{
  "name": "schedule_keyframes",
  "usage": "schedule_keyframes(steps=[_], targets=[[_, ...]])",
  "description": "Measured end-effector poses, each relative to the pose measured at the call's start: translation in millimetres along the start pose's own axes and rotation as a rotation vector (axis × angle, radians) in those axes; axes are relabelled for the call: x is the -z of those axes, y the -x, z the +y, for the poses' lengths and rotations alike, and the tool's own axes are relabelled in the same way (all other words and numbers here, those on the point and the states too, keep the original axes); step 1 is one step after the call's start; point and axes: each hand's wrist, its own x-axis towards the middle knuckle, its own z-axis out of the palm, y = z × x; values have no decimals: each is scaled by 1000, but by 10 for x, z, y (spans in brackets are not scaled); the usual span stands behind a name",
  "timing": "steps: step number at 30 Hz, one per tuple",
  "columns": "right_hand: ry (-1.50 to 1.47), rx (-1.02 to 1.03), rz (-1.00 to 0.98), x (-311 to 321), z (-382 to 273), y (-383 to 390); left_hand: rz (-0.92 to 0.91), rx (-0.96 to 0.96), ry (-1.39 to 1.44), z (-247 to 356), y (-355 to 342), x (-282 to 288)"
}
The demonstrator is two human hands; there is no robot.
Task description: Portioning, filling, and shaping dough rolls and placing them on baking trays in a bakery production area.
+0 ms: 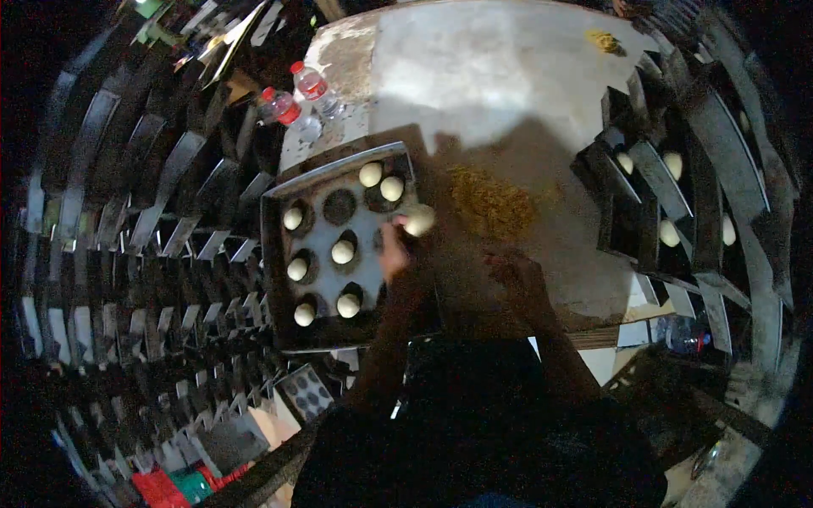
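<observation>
Pale round ball point(419, 220) in left hand point(393, 252)

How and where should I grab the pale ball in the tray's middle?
Likely best pinched around its widest part, coming straight down: the middle ball is round, its top is uncovered, and the raised walls of the tray make a low sideways approach awkward.

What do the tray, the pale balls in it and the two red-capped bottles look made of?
Tray: probably metal, dull grey, given its thin, light-catching edges.
Pale balls: perhaps dough; smooth and matte, without sharp highlights.
Red-capped bottles: likely clear plastic, glossy, judging by the see-through walls.
</observation>
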Motion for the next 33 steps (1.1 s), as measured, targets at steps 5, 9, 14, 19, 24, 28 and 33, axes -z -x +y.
schedule_keyframes(steps=[5,9,14,19,24,28,33], targets=[[-530,-509,-437,-46,-929,-205,-325,-60,289,294,654,111],[-134,380,-565,-94,-1098,-64,-313,-396,233,403,1030,527],[-172,429,-443,-532,-1258,560,149,-663,-154,256,1632,921],[-142,497,-260,-1137,-1098,1368,147,-639,241,69,2245,1132],[264,267,-539,-1452,-569,1491,225,-271,105,-330,2538,1444],[152,301,-486,-1458,-740,1442,149,238,887,-561,2515,1579],[64,193,-582,-1103,-639,1235,-150,318,949,-616,2319,1256]])
